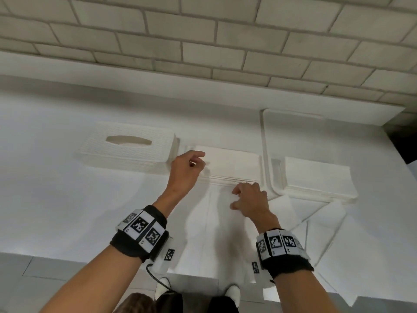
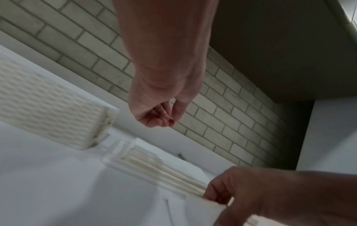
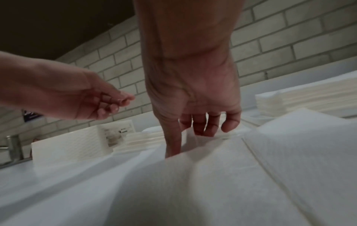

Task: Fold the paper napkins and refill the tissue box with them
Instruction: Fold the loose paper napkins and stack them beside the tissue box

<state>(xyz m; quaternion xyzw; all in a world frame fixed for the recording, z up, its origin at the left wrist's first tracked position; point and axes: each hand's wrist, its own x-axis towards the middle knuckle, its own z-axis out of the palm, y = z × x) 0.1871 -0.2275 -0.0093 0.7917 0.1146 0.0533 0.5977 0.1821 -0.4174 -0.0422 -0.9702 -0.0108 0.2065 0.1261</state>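
Note:
The white woven tissue box cover (image 1: 135,154) (image 2: 48,107) lies at the left of the counter. Just right of it, a stack of folded napkins (image 1: 234,163) (image 2: 164,169) sits in a low base. An unfolded white napkin (image 1: 225,233) (image 3: 193,191) lies in front of the stack. My right hand (image 1: 234,199) (image 3: 189,140) pinches its far edge, thumb tucked under the paper and fingers above. My left hand (image 1: 199,160) (image 2: 168,120) hovers over the stack's left end, its fingers loosely curled and holding nothing.
A white tray (image 1: 268,154) at the right holds another napkin stack (image 1: 316,177). More loose napkins (image 1: 316,224) spread in front of it. A brick wall (image 1: 203,41) backs the counter. A metal tap (image 3: 13,149) stands far left. The counter's front edge is near my wrists.

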